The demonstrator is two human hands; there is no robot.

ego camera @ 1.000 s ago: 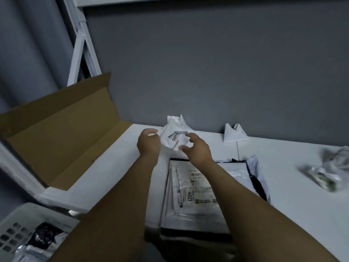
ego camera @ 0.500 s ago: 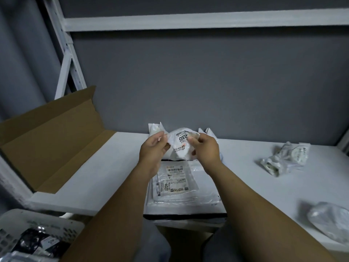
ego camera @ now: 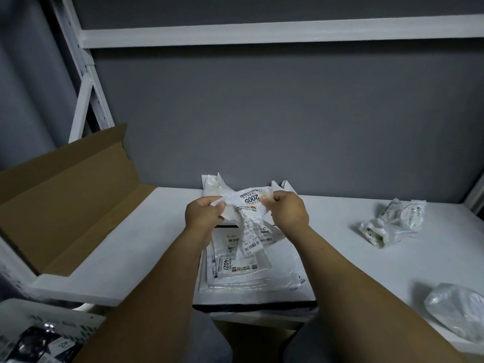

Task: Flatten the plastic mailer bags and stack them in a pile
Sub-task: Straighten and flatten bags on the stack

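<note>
Left hand (ego camera: 203,218) and right hand (ego camera: 286,213) (arms outstretched) each grip pinching the crumpled mailer (ego camera: 248,208).

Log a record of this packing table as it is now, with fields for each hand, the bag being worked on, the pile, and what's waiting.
left hand: pinches the left edge of the mailer bag
right hand: pinches its right edge
held bag: white, creased, label reading 2005, held up above the pile
pile: flattened bags at the front edge of the table, top label 4021
waiting: crumpled bags on the right side of the table, lone bag nearer the front
left side: open cardboard box
</note>
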